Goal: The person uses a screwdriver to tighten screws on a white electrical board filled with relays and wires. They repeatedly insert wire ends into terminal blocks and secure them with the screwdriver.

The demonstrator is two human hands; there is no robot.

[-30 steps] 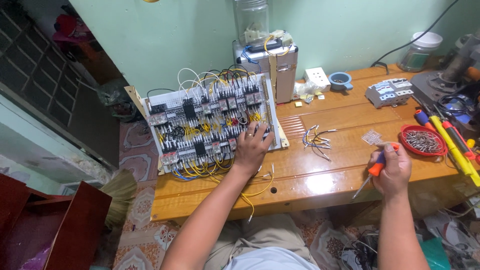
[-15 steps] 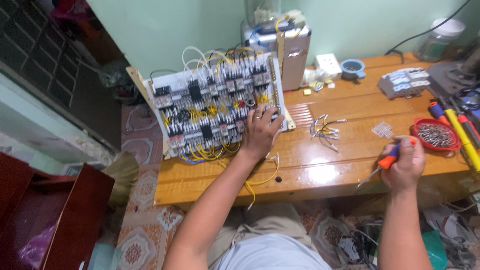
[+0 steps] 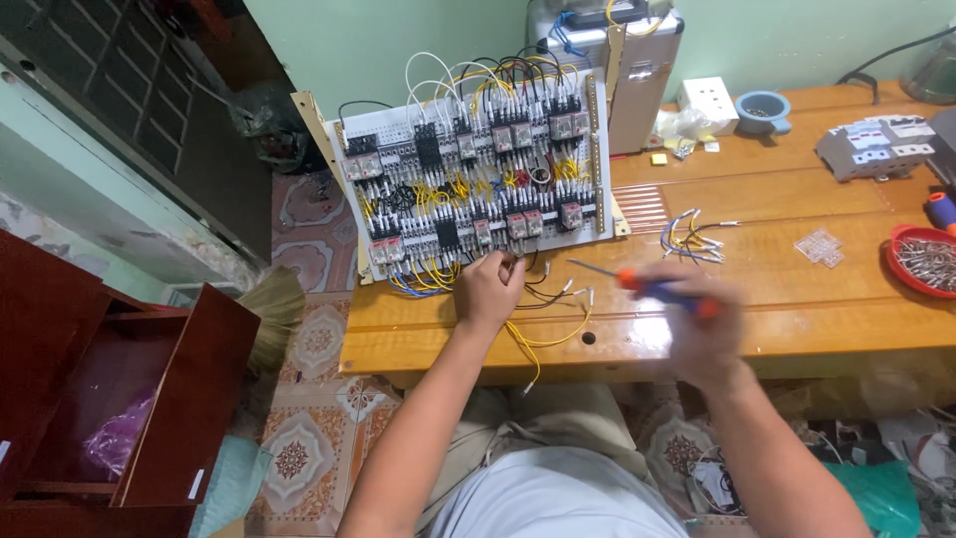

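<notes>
On the wooden desk, the wiring panel stands densely wired, yet loose yellow leads still trail below it, where the left hand pinches one while the right hand grips an orange-handled screwdriver.

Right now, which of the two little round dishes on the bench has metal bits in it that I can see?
The red dish at the bench's right edge: it shows a heap of small metal pieces. The blue cup sits farther back near the wall.
</notes>
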